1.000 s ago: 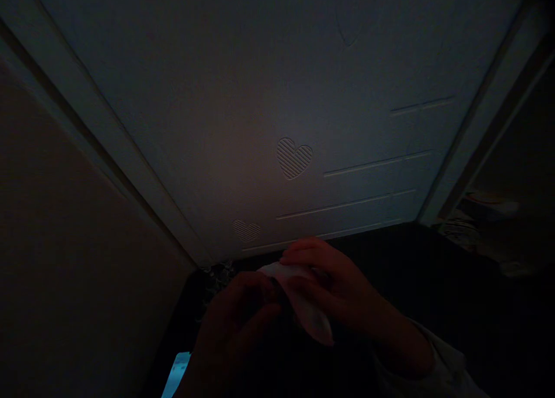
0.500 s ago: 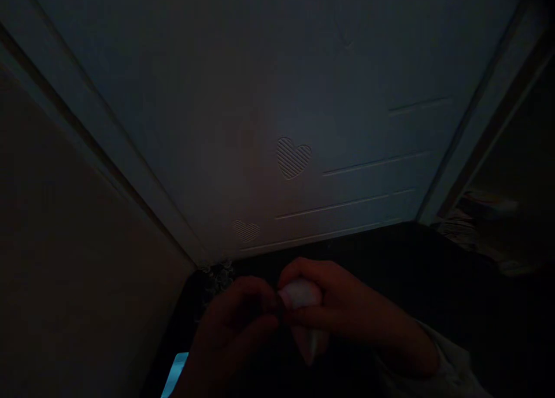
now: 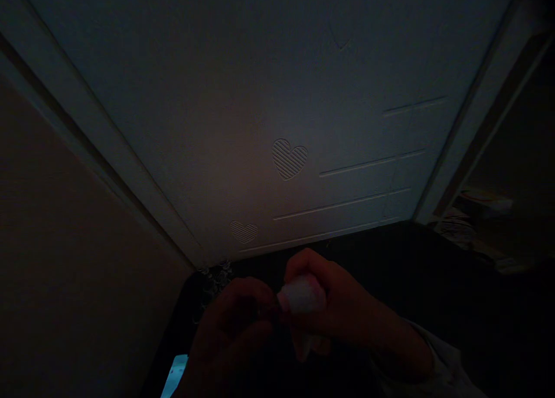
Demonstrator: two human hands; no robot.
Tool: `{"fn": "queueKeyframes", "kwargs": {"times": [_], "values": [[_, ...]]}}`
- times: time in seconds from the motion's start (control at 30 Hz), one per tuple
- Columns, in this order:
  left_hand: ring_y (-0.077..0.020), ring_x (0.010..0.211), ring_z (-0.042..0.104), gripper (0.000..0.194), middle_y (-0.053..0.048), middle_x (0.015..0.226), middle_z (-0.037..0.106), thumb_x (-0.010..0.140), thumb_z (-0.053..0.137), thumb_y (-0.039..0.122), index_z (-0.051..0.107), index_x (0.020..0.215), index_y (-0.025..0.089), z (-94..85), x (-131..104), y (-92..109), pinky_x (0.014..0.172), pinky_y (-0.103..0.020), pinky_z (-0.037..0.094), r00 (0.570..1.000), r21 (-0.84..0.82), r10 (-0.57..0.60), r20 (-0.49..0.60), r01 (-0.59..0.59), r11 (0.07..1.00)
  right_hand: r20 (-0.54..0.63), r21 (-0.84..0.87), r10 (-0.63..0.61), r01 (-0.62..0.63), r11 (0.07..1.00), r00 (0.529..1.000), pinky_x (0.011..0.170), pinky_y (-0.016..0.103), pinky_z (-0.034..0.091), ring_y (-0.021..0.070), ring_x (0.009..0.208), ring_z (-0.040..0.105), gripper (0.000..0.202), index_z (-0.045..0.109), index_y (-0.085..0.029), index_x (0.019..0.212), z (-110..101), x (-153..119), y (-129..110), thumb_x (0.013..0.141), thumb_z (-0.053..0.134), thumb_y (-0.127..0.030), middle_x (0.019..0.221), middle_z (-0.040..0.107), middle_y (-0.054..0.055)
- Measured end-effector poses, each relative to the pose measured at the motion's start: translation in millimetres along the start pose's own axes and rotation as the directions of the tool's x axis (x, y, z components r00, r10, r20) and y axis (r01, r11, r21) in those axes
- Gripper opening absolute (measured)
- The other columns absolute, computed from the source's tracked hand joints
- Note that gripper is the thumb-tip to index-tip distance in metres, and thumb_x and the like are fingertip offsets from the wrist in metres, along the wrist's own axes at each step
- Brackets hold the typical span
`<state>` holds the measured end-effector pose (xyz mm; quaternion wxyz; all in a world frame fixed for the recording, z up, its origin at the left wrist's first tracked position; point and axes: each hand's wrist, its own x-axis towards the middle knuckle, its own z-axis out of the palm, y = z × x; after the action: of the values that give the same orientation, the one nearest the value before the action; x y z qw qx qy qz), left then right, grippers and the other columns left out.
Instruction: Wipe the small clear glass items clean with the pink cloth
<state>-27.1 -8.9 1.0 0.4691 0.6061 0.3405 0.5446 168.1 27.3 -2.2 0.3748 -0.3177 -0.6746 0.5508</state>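
The view is very dark. My right hand (image 3: 336,297) is wrapped round a small pale pink and white object (image 3: 303,294), which looks like a small bottle or tube with its narrow pink end pointing left. At that narrow end, my left hand (image 3: 238,323) has its thumb and fingers curled toward each other; whatever sits between their tips is too dark to make out. Below the right hand hangs a pale pointed shape (image 3: 303,346), not clear enough to name.
Behind the hands rises a pale panel (image 3: 195,126) with grooved lines and heart shapes. A dark surface (image 3: 368,259) lies below it. Small curly bits (image 3: 219,274) lie in its left corner. A lit bluish rectangle (image 3: 174,376) is at the lower left, and blurred stacked items (image 3: 481,213) at the right.
My right hand has turned slightly, so more of the pink and white object shows. The whole view has shifted a little. Both hands stay close together.
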Motion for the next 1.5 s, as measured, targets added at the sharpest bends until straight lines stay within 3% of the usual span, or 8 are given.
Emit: {"fn": "queueKeyframes", "kwargs": {"times": [0.13,0.37,0.53,0.67,0.83,1.0,1.23,1.5], "values": [[-0.0111,0.074,0.064,0.008,0.005,0.080,0.071,0.081,0.081,0.034,0.078,0.087,0.032,0.9,-1,-5,0.070,-0.015,0.053,1.000,-0.067,0.018,-0.007,-0.019,0.998,-0.057,0.060,-0.055,0.059,0.996,0.997,0.047,0.015,0.040,0.0082,0.058,0.048,0.033,0.060,-0.021,0.092,1,1,-2,0.066,0.080,-0.019,0.075,0.055,-0.005],[-0.0107,0.079,0.067,0.007,0.005,0.086,0.073,0.083,0.079,0.035,0.077,0.090,0.033,4.4,0,-9,0.072,-0.014,0.053,0.996,-0.102,0.085,0.024,-0.082,0.991,0.072,0.138,0.024,-0.034,0.990,0.997,0.054,0.021,0.045,0.0116,0.061,0.056,0.024,0.064,-0.019,0.086,-4,5,-2,0.065,0.076,-0.017,0.074,0.063,-0.003],[-0.0108,0.077,0.067,0.008,0.005,0.085,0.073,0.084,0.078,0.035,0.076,0.092,0.034,1.9,-1,-10,0.070,-0.014,0.053,0.994,-0.021,0.106,-0.008,-0.106,0.994,0.163,0.190,0.082,-0.113,0.975,0.983,0.043,0.021,0.044,0.0126,0.047,0.058,0.018,0.059,-0.019,0.086,-2,6,4,0.074,0.071,-0.027,0.062,0.063,-0.003],[-0.0132,0.082,0.068,0.008,0.005,0.088,0.073,0.086,0.075,0.031,0.075,0.093,0.035,-1.0,-3,-8,0.074,-0.017,0.054,0.998,0.127,0.059,-0.029,-0.055,0.990,0.116,0.179,0.055,-0.075,0.981,0.992,0.048,0.022,0.048,0.0154,0.055,0.065,0.020,0.054,-0.020,0.085,-1,5,6,0.075,0.070,-0.027,0.071,0.065,-0.001],[-0.0181,0.093,0.068,0.023,0.002,0.102,0.074,0.089,0.067,0.024,0.071,0.108,0.035,-3.2,-4,-5,0.082,-0.025,0.053,0.994,0.435,0.021,-0.107,0.028,0.900,0.047,0.033,0.037,-0.039,0.999,0.998,0.044,0.019,0.039,0.0105,0.050,0.051,0.011,0.051,-0.021,0.086,-1,2,-3,0.079,0.059,-0.024,0.066,0.053,-0.005],[-0.0245,0.099,0.066,0.028,-0.002,0.105,0.074,0.083,0.074,0.024,0.072,0.109,0.033,-0.4,0,0,0.090,-0.035,0.051,0.988,0.651,0.153,-0.010,-0.109,0.751,-0.008,-0.353,-0.130,0.119,0.928,0.991,0.053,0.023,0.037,0.0139,0.061,0.049,0.012,0.049,-0.021,0.080,2,4,-7,0.089,0.049,-0.028,0.071,0.053,-0.001],[-0.0226,0.082,0.071,0.022,0.000,0.093,0.080,0.079,0.074,0.019,0.076,0.097,0.030,6.7,8,8,0.079,-0.032,0.056,0.999,0.639,0.038,-0.033,-0.008,0.769,0.040,-0.557,-0.129,0.129,0.821,0.991,0.063,0.029,0.043,0.0189,0.070,0.059,0.011,0.051,-0.020,0.084,5,3,-10,0.093,0.046,-0.024,0.081,0.065,0.006],[-0.0213,0.086,0.072,0.023,-0.002,0.098,0.079,0.084,0.067,0.019,0.074,0.103,0.029,8.1,6,6,0.079,-0.030,0.057,0.999,0.601,0.025,0.022,-0.034,0.798,0.013,-0.461,-0.106,0.100,0.882,0.994,0.063,0.028,0.043,0.0189,0.074,0.062,0.015,0.053,-0.019,0.098,3,0,-16,0.084,0.053,-0.014,0.088,0.066,0.005]]}}
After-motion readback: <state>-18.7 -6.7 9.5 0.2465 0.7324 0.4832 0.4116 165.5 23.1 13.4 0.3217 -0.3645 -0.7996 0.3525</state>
